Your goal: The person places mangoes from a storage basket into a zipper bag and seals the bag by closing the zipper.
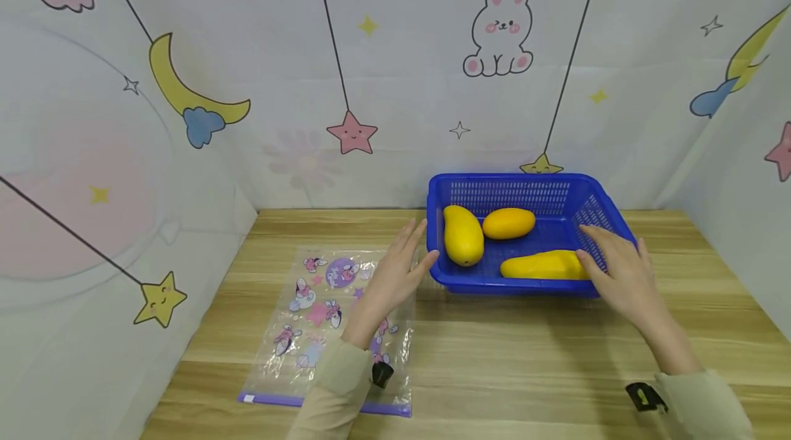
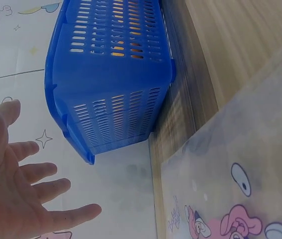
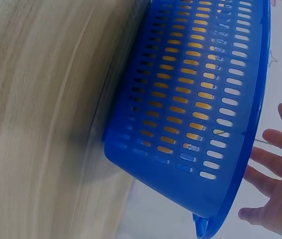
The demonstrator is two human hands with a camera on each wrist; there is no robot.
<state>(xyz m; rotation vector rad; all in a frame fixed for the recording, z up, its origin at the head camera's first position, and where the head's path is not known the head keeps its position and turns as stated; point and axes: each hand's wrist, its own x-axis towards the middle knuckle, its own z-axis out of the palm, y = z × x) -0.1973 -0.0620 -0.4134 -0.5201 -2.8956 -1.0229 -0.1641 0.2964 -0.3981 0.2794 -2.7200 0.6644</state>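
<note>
A blue plastic basket (image 1: 454,287) with slotted walls stands at the back of the table. Inside lie three yellow mangoes: an upright-lying one (image 1: 463,237) at the left, a smaller one (image 1: 509,224) behind, and a long one (image 1: 544,265) along the front wall. My left hand (image 1: 394,280) hovers at the basket's left side with fingers spread, holding nothing. Over the basket's right front corner is my right hand (image 1: 623,280), its fingers apart and loosely bent, with nothing in its grasp. In the right wrist view, the fingers (image 3: 263,180) show just beyond the basket rim.
Flat on the wooden table (image 1: 494,364) lies a clear zip bag (image 1: 272,364) with cartoon prints and a purple slider strip, partly under my left forearm. White cloth walls (image 1: 420,83) with bunnies and stars enclose the back and sides.
</note>
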